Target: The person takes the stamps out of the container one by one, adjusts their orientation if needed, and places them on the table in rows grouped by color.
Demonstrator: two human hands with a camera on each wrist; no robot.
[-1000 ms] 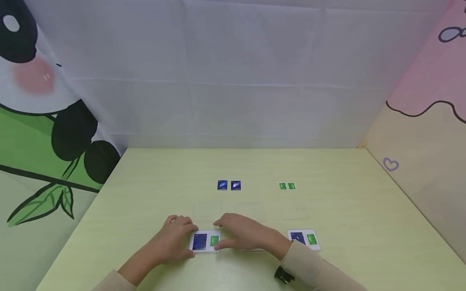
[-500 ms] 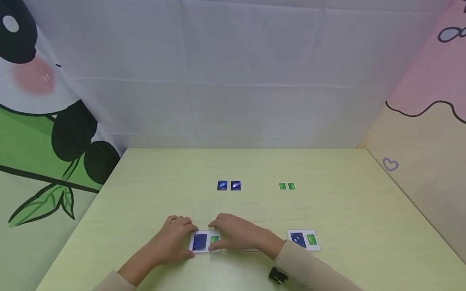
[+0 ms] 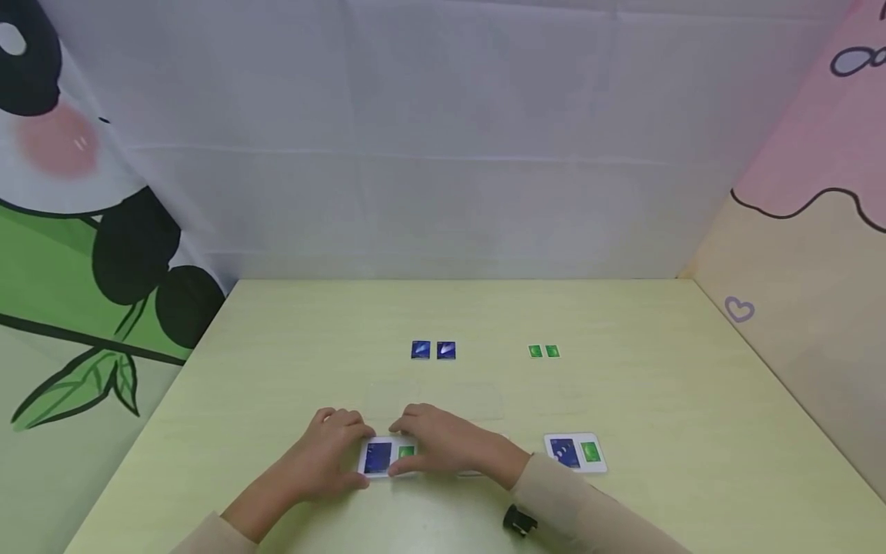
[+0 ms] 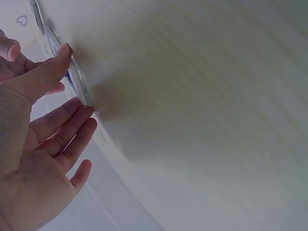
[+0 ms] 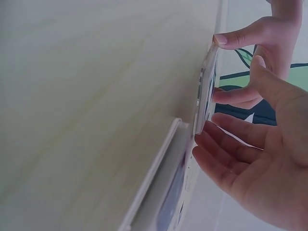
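A flat white card (image 3: 394, 468) with clear edges carries a blue square picture (image 3: 378, 458) and a green rectangular sticker (image 3: 406, 451). My left hand (image 3: 328, 454) grips it at its left end, thumb at the near corner and fingers at the far corner. My right hand (image 3: 443, 442) reaches over its right end, covering part of the green sticker. In the right wrist view, fingertips of the right hand (image 5: 269, 159) lie at the end of the card (image 5: 206, 91), while its thumb is raised. A second flat case (image 5: 161, 178) lies mostly hidden under the right hand and wrist.
A similar card (image 3: 575, 453) with blue and green pictures lies to the right, beside the right sleeve. Two blue squares (image 3: 433, 350) and two green stickers (image 3: 544, 351) lie farther back. Faint clear sheets (image 3: 471, 400) lie behind the hands. Walls border the table (image 3: 277, 323).
My right hand has shifted slightly left over the card, covering more of the green sticker. My left hand keeps its hold. The head view has tilted a little.
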